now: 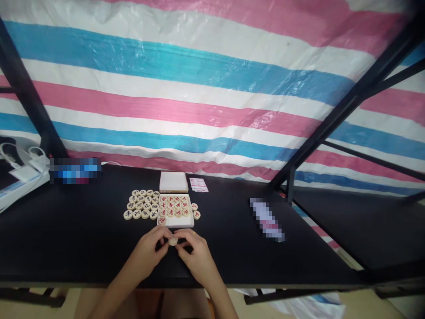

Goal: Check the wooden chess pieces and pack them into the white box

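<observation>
Between the fingertips of my left hand (153, 244) and my right hand (194, 250) is a pale round Chinese chess piece (173, 241), its character not readable. Both hands are closed in a pinch on it, just in front of a white box tray (179, 221). Inside the tray, several red-lettered pieces (178, 205) lie in rows, with a single one (162, 220) at the front left. Two more red-lettered pieces (196, 214) rest on the table against the tray's right side. Dark-lettered pieces (141, 206) are laid out in rows to its left.
Behind the tray stands the white box lid (173, 182), with a printed paper slip (199, 185) beside it. A blurred-out phone-like object (267, 219) lies to the right on the black table (83, 248). White cables and a power strip (25, 184) sit at the left; black frame posts (327, 124) rise at both sides.
</observation>
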The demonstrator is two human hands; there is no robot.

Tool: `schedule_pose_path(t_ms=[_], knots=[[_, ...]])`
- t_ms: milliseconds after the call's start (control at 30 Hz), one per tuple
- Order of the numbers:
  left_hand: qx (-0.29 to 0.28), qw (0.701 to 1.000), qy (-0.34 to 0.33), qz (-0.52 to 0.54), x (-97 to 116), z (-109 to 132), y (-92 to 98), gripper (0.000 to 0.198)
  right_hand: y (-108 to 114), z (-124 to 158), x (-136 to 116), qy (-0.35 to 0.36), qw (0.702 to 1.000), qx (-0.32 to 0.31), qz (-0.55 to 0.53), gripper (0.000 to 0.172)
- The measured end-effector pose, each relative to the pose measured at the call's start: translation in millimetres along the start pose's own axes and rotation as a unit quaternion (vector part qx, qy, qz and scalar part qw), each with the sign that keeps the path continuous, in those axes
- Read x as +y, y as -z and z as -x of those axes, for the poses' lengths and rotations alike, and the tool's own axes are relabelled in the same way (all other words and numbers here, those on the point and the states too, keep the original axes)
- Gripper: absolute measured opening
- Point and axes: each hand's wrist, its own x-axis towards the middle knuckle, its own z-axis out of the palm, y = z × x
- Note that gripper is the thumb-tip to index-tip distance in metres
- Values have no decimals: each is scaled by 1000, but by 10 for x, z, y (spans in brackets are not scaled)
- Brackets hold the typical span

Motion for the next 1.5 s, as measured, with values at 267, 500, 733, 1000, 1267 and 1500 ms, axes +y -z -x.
schedule_pose_path(t_ms=[267, 500, 733, 1000, 1267, 1500], knots=[[9, 1000, 13, -15, -23, 14, -7, 14, 18, 1, -65, -19, 999, -9, 36, 16], [20, 998, 54, -10, 14, 6, 14, 20, 50, -5, -126, -48, 999, -3, 17, 21], [32, 998, 46, 13, 15, -3, 47, 21, 16, 16, -65, -45, 996, -26, 68, 27], [2, 996, 60, -69, 102, 6, 38, 42, 43, 16, -170, -21, 990, -42, 137, 24], [13, 998, 60, 6, 58, -2, 45, 22, 41, 26, -64, -28, 996, -7, 86, 26], [17, 998, 59, 1, 24, -6, 7, 20, 51, 9, -83, -25, 998, -11, 50, 24]])
